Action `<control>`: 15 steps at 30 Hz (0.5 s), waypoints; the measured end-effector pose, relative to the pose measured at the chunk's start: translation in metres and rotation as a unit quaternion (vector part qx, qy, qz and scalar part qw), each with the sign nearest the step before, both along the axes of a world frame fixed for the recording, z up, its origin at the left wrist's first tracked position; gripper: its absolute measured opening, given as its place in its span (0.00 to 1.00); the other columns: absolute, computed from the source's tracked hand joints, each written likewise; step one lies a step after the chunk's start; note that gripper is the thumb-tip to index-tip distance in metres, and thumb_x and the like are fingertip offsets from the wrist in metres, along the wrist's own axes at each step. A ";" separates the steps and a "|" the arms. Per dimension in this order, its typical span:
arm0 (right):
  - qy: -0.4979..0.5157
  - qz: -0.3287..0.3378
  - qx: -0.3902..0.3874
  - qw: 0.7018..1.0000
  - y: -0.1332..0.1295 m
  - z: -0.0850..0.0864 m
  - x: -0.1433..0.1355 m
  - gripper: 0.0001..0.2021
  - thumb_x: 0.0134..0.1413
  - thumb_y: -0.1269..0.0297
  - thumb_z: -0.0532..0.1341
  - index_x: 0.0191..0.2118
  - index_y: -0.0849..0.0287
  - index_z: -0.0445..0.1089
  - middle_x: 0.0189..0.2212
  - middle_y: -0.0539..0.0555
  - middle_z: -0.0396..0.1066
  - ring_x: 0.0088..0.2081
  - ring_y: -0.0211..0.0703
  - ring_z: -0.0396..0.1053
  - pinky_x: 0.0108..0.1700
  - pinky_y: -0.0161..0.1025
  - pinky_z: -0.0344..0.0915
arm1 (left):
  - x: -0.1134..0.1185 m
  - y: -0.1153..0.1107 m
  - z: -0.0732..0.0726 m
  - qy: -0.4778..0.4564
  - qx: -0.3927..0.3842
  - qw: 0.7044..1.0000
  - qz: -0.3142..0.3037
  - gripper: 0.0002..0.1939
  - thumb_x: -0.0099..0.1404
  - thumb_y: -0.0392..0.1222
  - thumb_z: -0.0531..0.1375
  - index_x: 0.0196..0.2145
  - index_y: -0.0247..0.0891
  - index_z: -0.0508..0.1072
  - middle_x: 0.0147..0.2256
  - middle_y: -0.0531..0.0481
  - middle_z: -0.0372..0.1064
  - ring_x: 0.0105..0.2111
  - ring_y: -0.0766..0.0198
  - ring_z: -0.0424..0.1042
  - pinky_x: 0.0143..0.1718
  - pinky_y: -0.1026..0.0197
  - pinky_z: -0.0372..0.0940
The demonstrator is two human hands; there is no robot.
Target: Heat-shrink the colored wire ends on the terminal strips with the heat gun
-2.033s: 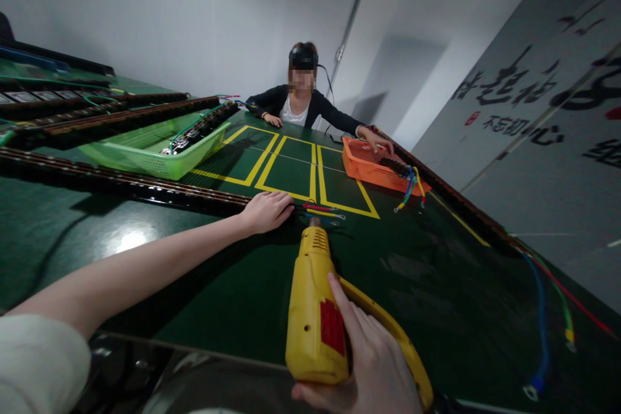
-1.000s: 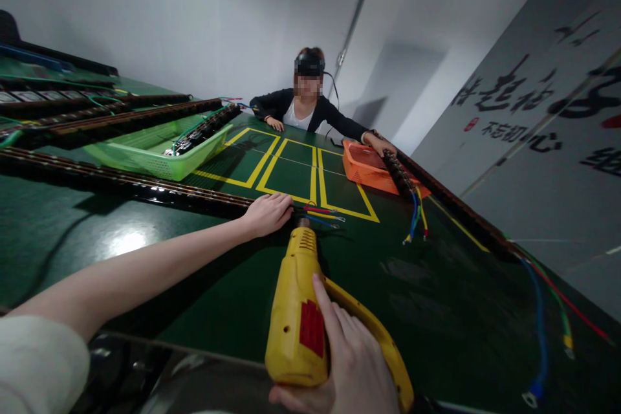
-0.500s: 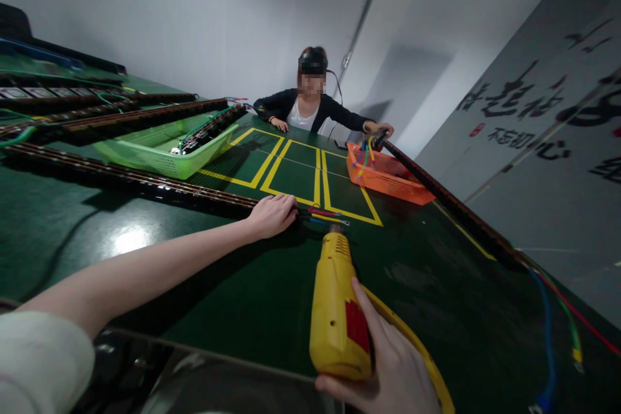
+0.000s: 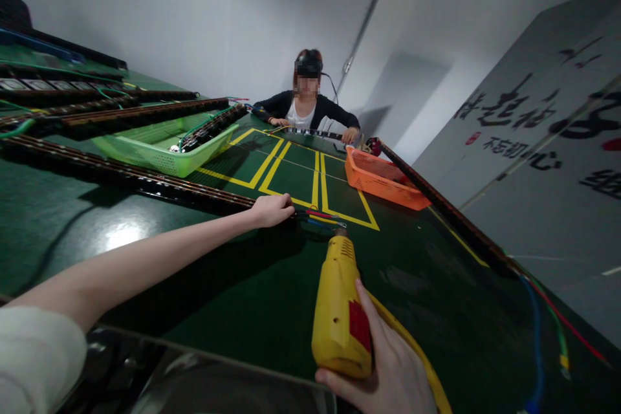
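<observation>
My left hand (image 4: 272,210) is wrapped round the right end of a long dark bar (image 4: 184,191) lying on the green table. From that end stick out red, yellow and blue wires (image 4: 323,215) with metal terminals. My right hand (image 4: 398,362) grips a yellow heat gun (image 4: 339,317), its handle mostly hidden by the hand. The metal nozzle (image 4: 341,231) points away from me, right beside the wire ends; whether it touches them I cannot tell.
Across the table (image 4: 252,317) a person (image 4: 303,110) holds a dark segmented strip. A green basket (image 4: 184,165) stands left, an orange basket (image 4: 388,191) right. Another long bar (image 4: 446,210) with trailing wires slants along the right. Several bars (image 4: 145,115) lie at left.
The heat gun's nozzle has shifted slightly right, towards the wire tips. Across the table, the person's hand has left the wires at the orange basket and now holds a dark strip.
</observation>
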State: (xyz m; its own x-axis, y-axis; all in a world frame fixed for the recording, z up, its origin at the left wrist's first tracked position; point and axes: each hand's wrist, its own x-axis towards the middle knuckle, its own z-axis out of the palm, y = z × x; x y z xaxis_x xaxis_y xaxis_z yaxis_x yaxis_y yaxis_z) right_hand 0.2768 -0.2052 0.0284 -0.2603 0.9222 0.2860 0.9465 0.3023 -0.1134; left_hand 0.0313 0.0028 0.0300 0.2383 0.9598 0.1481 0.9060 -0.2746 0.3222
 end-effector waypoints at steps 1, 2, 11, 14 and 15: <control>0.001 0.005 -0.003 1.000 0.000 0.000 -0.001 0.56 0.40 0.39 0.62 0.66 0.60 0.31 0.54 0.62 0.64 0.49 0.54 0.68 0.46 0.45 0.68 | 0.000 0.001 0.001 0.000 -0.008 1.000 0.004 0.14 0.64 0.47 0.46 0.38 0.40 0.68 0.38 0.49 0.73 0.38 0.57 0.72 0.31 0.61 0.62; 0.003 0.009 -0.006 1.000 -0.001 -0.001 -0.003 0.56 0.40 0.38 0.61 0.66 0.60 0.31 0.54 0.62 0.64 0.48 0.54 0.69 0.45 0.45 0.68 | 0.000 0.001 0.002 0.002 -0.009 1.000 0.008 0.14 0.64 0.47 0.46 0.38 0.40 0.68 0.38 0.48 0.73 0.38 0.57 0.72 0.31 0.61 0.62; 0.059 0.036 -0.007 0.998 -0.004 -0.012 -0.042 0.63 0.26 0.37 0.66 0.66 0.57 0.35 0.48 0.59 0.68 0.45 0.58 0.69 0.46 0.49 0.66 | 0.000 0.000 -0.012 0.046 0.099 0.994 -0.017 0.20 0.68 0.46 0.41 0.33 0.36 0.68 0.37 0.44 0.69 0.39 0.58 0.70 0.36 0.60 0.63; 0.068 0.036 -0.003 0.997 -0.006 -0.014 -0.051 0.63 0.24 0.33 0.64 0.66 0.56 0.36 0.47 0.59 0.69 0.44 0.59 0.69 0.47 0.50 0.65 | 0.000 -0.001 -0.016 0.069 0.149 0.986 -0.037 0.20 0.69 0.45 0.41 0.34 0.35 0.68 0.37 0.44 0.68 0.39 0.58 0.69 0.39 0.58 0.63; 0.068 0.039 -0.002 0.997 -0.006 -0.014 -0.052 0.63 0.25 0.31 0.63 0.66 0.56 0.36 0.47 0.60 0.69 0.44 0.59 0.69 0.47 0.50 0.65 | 0.000 -0.002 -0.018 0.077 0.163 0.983 -0.044 0.19 0.69 0.45 0.41 0.35 0.35 0.68 0.36 0.43 0.68 0.39 0.58 0.69 0.39 0.58 0.63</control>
